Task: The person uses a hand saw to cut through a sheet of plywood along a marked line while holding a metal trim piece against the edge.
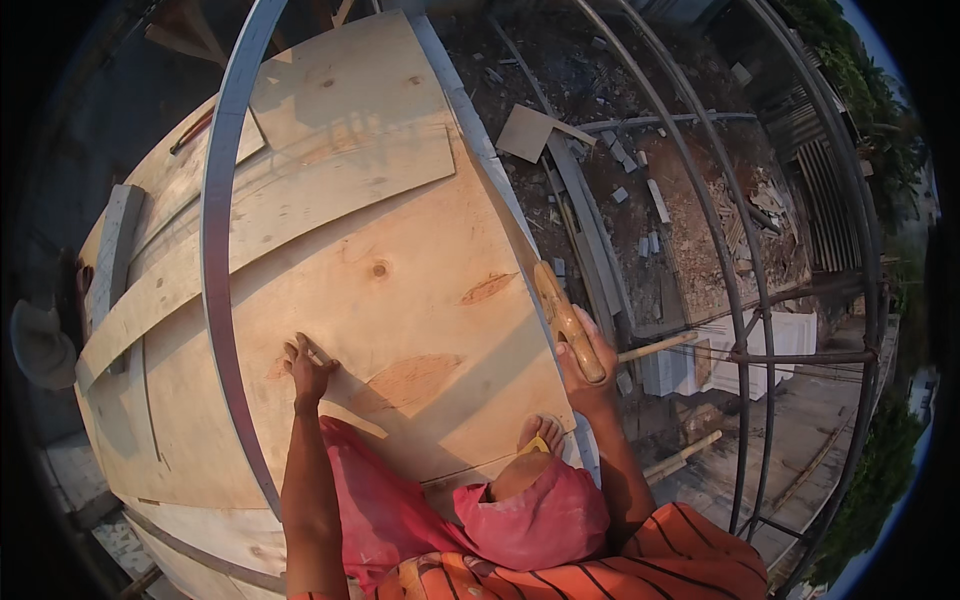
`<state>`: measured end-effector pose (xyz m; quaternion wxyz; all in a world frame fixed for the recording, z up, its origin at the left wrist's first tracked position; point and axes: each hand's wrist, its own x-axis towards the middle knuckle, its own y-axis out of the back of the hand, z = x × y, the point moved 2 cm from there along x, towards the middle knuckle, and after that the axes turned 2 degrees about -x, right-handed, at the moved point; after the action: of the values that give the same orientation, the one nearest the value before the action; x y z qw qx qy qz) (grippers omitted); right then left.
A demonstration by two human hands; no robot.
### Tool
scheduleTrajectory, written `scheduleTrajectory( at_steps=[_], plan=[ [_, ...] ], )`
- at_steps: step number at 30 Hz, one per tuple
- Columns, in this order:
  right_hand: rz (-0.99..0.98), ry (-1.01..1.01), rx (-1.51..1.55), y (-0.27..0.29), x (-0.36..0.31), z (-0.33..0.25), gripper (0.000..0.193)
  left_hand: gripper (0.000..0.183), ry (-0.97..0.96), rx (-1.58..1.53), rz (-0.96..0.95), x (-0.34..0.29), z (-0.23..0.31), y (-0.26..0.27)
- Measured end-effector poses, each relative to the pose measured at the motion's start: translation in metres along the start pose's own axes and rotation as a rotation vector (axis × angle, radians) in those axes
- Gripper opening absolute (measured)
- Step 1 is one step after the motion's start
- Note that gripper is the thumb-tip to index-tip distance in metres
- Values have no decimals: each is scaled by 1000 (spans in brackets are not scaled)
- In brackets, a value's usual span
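Note:
My left hand rests on the large plywood sheet with its fingers apart. A small pale sliver shows beside those fingers; I cannot make out whether it is a thing or sunlight. At the right edge of the sheet, my right hand is closed around a long, worn wooden tool that looks like a hand plane. The tool lies along the edge, its far end pointing away from me. My bare foot stands on the sheet near that edge.
A metal bar arches over the sheet at left. A plywood strip and a timber block lie on it. Beyond the right edge, the ground drops lower, with rubble and planks. Dark scaffold pipes stand at right.

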<state>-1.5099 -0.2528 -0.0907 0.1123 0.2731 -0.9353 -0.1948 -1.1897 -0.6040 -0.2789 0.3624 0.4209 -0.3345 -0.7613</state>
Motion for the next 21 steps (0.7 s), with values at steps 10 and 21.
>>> scheduleTrajectory(
  at_steps=[10,21],
  plan=[
    [-11,-213,145,39,2,20,53,76,-612,-203,-301,-82,219,-43],
    [-246,-239,142,19,1,2,66,41,-1292,562,-700,-236,283,-235]
  ],
)
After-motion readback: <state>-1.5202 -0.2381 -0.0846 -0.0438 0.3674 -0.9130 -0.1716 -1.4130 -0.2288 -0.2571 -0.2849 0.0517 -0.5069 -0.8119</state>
